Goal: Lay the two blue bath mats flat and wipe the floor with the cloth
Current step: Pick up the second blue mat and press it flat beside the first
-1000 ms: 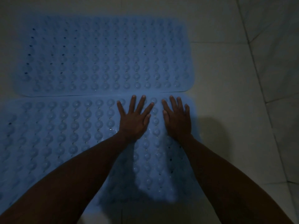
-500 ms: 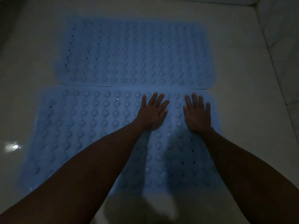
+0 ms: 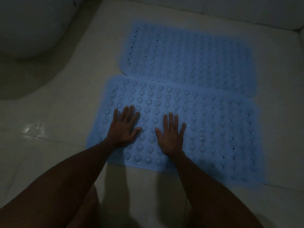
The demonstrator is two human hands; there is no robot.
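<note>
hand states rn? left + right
Left hand: open, fingers spread, pressing flat on the near blue mat.
Right hand: open, fingers spread, flat on the same mat, holding nothing.

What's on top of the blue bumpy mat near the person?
Both hands lie flat on the near mat: the left hand and the right hand, fingers spread. The bumps beneath the palms are hidden. No cloth shows.

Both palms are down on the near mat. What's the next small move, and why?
Probably slide both hands rightward along the near mat, still pressing. The left hand and right hand lie flat with fingers spread on its left part, so the right part is unpressed. The far mat already looks flat, and no cloth is in view.
</note>
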